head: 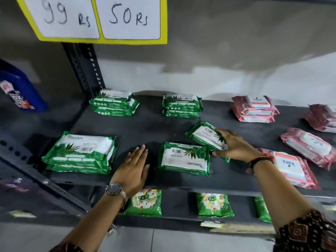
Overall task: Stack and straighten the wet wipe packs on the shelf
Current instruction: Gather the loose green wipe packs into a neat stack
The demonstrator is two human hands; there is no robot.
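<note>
Green and white wet wipe packs lie on a dark shelf (127, 128). My right hand (234, 145) grips a tilted green pack (203, 135) at its near end. Just in front lies a single green pack (183, 159), flat and turned upside down. My left hand (134, 168) rests flat and open on the bare shelf to its left. A two-pack green stack (81, 153) sits at the front left. Two more green stacks stand at the back, the back left stack (114, 103) and the back middle stack (181, 106).
Pink wipe packs occupy the right side: a back stack (254, 109), a loose pack (307, 147), a front stack (292, 168) by my right wrist, and another at the far right edge (323, 118). Green food packets (214, 204) sit on the shelf below. Price signs (98, 17) hang above.
</note>
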